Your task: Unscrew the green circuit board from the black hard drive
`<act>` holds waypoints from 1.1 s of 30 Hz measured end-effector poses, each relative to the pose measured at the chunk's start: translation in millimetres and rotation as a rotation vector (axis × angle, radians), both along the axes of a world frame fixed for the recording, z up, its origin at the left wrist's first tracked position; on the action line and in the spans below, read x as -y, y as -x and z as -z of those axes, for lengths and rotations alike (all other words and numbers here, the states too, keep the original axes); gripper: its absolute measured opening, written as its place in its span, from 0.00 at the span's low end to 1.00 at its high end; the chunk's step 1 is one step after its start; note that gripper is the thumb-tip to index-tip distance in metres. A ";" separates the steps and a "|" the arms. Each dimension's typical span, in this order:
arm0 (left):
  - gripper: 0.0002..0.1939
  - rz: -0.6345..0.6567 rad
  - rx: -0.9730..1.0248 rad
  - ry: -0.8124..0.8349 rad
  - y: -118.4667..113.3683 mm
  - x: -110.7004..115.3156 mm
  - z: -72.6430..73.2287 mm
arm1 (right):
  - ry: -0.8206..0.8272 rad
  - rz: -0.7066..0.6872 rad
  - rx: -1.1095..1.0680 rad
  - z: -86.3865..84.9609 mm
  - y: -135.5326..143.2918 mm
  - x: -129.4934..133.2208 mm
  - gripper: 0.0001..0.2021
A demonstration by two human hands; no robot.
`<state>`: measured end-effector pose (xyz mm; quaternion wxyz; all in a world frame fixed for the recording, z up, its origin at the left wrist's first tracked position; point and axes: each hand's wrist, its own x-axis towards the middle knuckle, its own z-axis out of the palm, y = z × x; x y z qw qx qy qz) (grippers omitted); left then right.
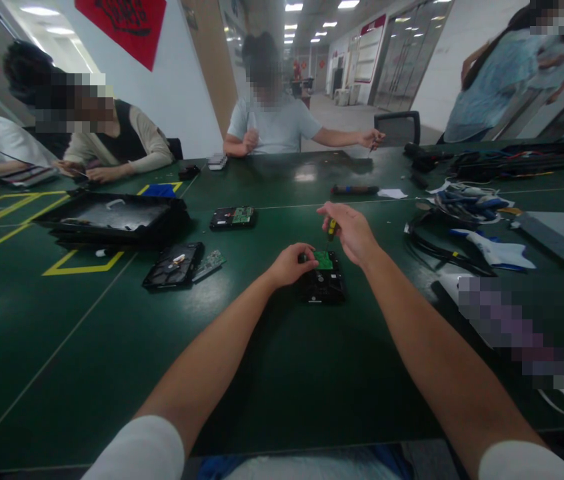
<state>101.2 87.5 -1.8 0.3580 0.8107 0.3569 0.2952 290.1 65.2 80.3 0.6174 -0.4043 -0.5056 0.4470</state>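
The drive (321, 288) you are working on lies flat on the green table (282, 373), straight in front of you, with its green board (324, 261) in place, so this one looks unfinished. Your right hand (351, 232) has its fingers closed around a yellow screwdriver (332, 229), held steeply with the tip down at the drive's far side; whether it sits in a screw is too small to tell. Your left hand (292, 265) touches the drive's left edge, thumb by the board — bracing or pinching, you can't tell from here. Left of that, a second drive (166, 272) has a loose board (211, 265) just beside it, which suggests that separation is done there; a third drive (219, 220), farther back, also carries its board and appears left to do. So count three drives, two boards on and one off, and one screwdriver in hand. Beyond them stands a black tray (182, 217) at the left; at the right you have one silver box (557, 230) and a heap of cables (467, 205) — too tangled to count. Across the table sits one person (275, 127), with two more at the left.
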 end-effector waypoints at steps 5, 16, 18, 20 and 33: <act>0.06 0.005 -0.005 -0.011 -0.3 0.3 -0.9 | -0.002 0.020 -0.031 0.4 1.3 0.8 0.20; 0.06 0.013 0.024 -0.007 0.1 -0.6 2.1 | 0.040 -0.081 -0.096 -1.3 4.5 3.6 0.30; 0.06 0.017 0.030 -0.006 0.3 -1.1 2.6 | 0.041 -0.085 -0.112 -0.3 3.7 2.0 0.32; 0.06 0.015 0.026 -0.003 0.4 -1.3 2.5 | 0.048 -0.081 -0.122 1.6 2.9 -0.4 0.33; 0.06 0.011 0.013 0.002 -0.5 0.5 -1.0 | 0.049 -0.109 -0.077 -0.8 5.5 4.9 0.24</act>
